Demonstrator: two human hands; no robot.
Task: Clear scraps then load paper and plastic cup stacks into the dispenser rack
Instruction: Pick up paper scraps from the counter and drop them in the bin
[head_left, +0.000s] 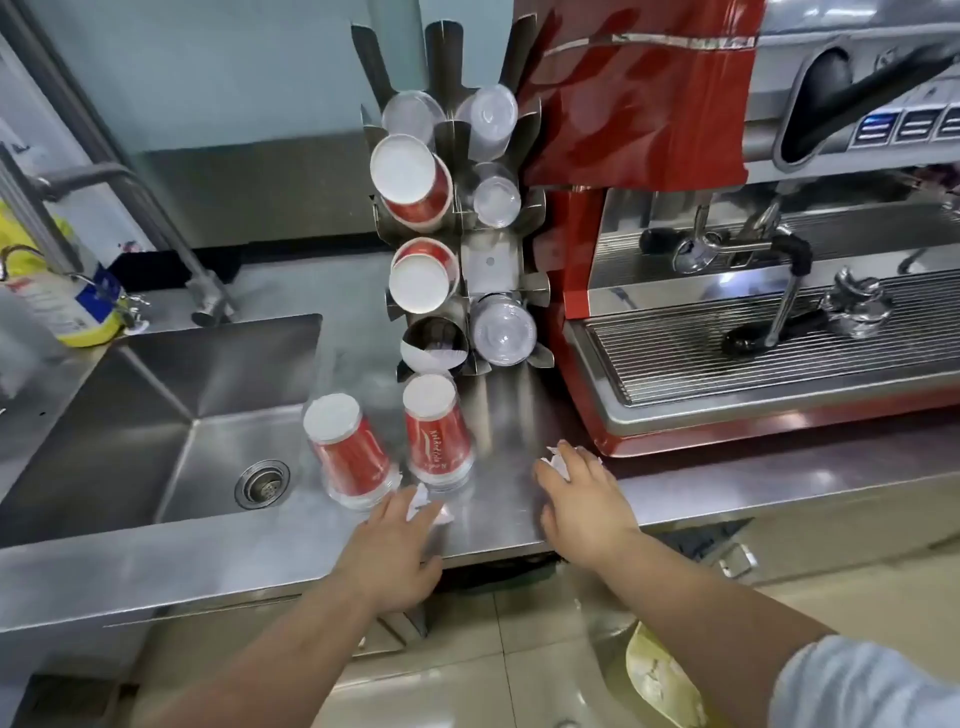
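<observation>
Two stacks of red paper cups stand upside down on the steel counter: one (353, 457) leaning left, one (438, 434) upright. Behind them rises the metal dispenser rack (491, 265), with red paper cups (413, 184) in its left slots and clear plastic cups (504, 330) on the right; the lowest left slot (435, 343) looks nearly empty. My left hand (395, 545) lies over a white paper scrap (421, 501) in front of the stacks. My right hand (584, 499) covers another crumpled white scrap (558, 462) near the espresso machine's base.
A red espresso machine (727, 312) fills the right side of the counter. A steel sink (171, 431) with tap (208, 291) lies left, with a yellow bottle (83, 306) beside it. A bin with a yellowish liner (660, 680) sits on the floor below.
</observation>
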